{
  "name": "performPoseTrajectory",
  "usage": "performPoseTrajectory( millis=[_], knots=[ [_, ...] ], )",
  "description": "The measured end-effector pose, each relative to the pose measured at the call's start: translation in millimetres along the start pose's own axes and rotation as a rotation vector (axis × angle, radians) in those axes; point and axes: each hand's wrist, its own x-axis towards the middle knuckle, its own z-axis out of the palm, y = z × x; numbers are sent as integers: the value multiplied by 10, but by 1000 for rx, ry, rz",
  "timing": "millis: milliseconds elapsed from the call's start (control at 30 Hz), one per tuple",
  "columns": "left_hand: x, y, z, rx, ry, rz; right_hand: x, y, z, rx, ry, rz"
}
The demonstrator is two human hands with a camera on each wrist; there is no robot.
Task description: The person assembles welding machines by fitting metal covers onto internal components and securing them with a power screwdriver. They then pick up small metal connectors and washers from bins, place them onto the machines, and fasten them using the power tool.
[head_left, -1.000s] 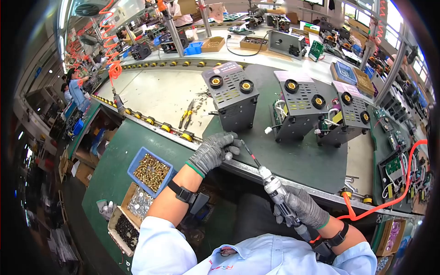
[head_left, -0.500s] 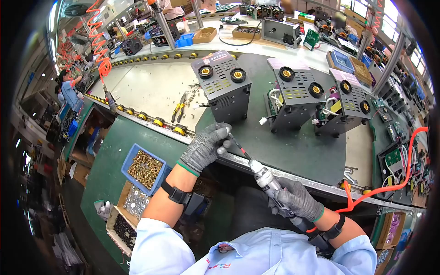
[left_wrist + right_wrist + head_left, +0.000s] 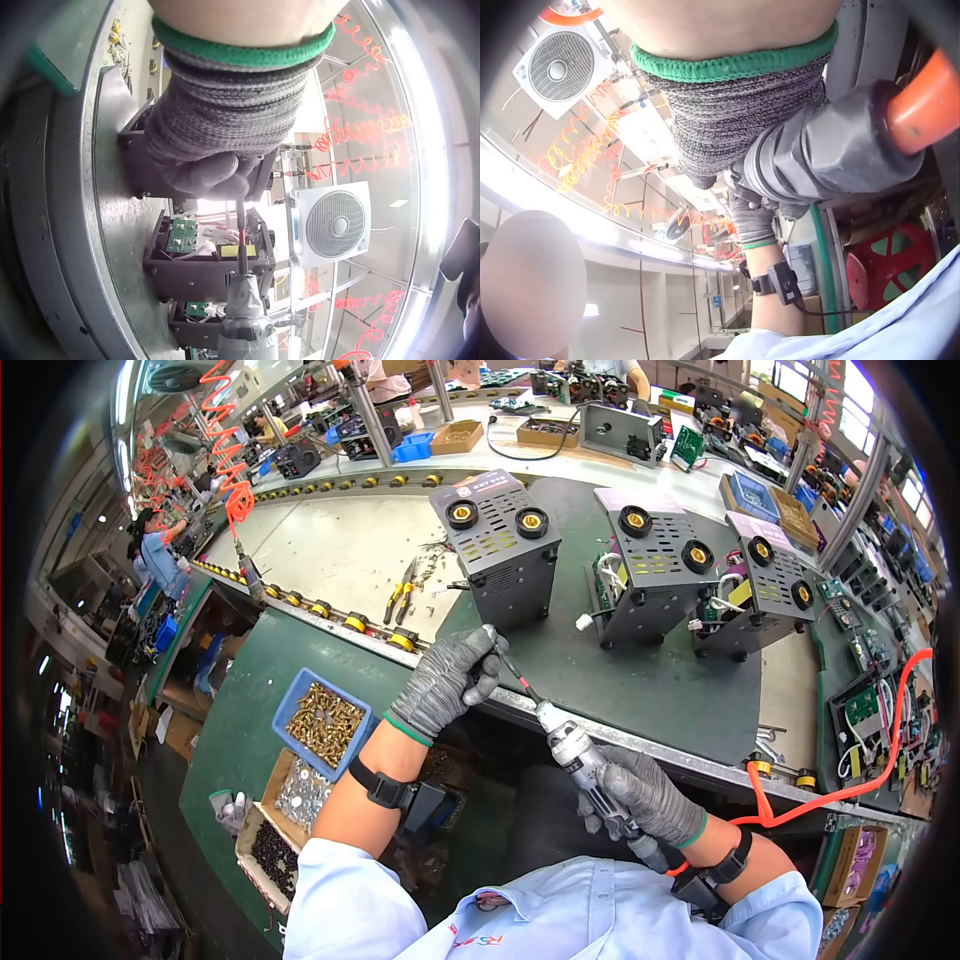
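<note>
Three black slotted metal casings (image 3: 508,565), each bearing two round brass-centred sockets (image 3: 532,522), stand on the green desk (image 3: 570,670). The right hand (image 3: 650,795) grips one silver-grey power screwdriver (image 3: 585,760); the left hand (image 3: 440,685), fingers curled, pinches its slim bit (image 3: 518,674), now nearer those fingertips.

The driver (image 3: 590,765) has drawn in toward the left hand (image 3: 440,685); its bit (image 3: 518,678), short of the fingertips a second ago, now seems pinched by them, though the tip is small. Across the far worktop (image 3: 505,442), a person (image 3: 627,370) has leaned into view since the last picture.
</note>
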Motion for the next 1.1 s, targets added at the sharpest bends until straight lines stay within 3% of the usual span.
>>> performPoseTrajectory(
  millis=[100, 167, 267, 400, 467, 633, 733, 767, 1100],
  knots=[
    [-84, 88, 70, 142, 5, 54, -33, -13, -86, 49, -71, 47],
    [-143, 160, 124, 398, 69, 144, -58, -46, -102, 98, -146, 90],
    [-172, 266, 159, 413, 92, 135, -94, -137, -25, 260, -72, 94],
    [-51, 407, 151, 423, 170, 146, 43, -211, -22, 105, -88, 6],
    [19, 534, 85, 425, 370, 285, 116, -259, 84, 149, 14, -137],
    [404, 476, -105, 702, 318, 565, 204, -275, 108, 172, 40, -112],
    [480, 446, -186, 732, 300, 597, 261, -269, 74, 146, -22, -118],
    [482, 453, -198, 624, 243, 562, 279, -265, 70, 163, -37, -131],
    [446, 542, -212, 416, 121, 420, 421, -210, 132, 215, 9, -122]
  ],
)
